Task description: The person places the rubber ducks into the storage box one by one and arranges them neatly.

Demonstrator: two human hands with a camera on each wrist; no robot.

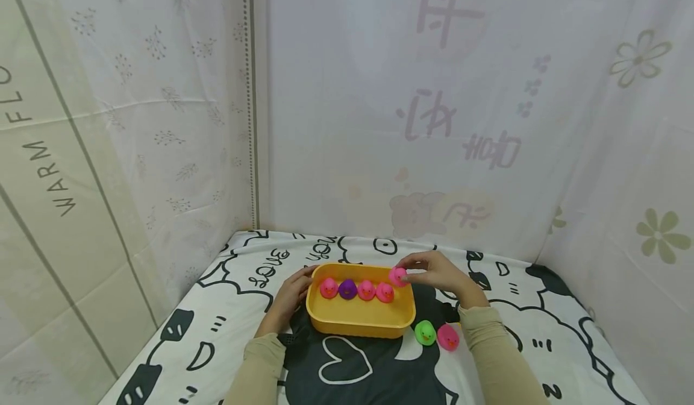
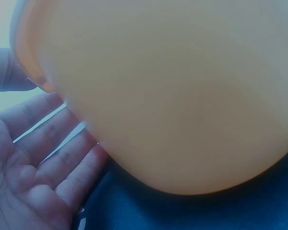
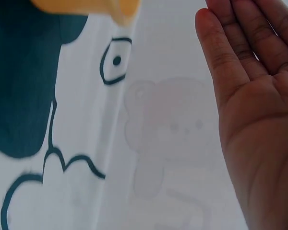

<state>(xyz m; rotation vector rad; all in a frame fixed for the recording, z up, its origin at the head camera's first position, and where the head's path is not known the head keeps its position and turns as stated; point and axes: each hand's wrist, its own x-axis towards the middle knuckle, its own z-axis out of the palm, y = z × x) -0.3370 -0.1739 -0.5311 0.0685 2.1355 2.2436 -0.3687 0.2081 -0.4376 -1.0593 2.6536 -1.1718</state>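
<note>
Pale printed curtains (image 1: 352,91) are hanging behind a patterned cloth (image 1: 233,326). Right hand (image 1: 434,269) is pinching one pink duck (image 1: 397,276) over the yellow tray's (image 1: 360,317) far right corner. Left hand (image 1: 293,293) is gripping the tray's left side, fingers against outer wall. Purple duck (image 1: 347,289) and three more pink ducks (image 1: 366,290) are sitting in a row, tray floor showing in front. Green duck (image 1: 425,332) and loose pink duck (image 1: 448,337) are sitting outside, near the front right corner.

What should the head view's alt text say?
Right hand holds a pink toy duck at the far right corner of a yellow tray; left hand touches its left end. Inside sit three pink ducks and a purple one; outside, a green duck and another pink duck.
</note>
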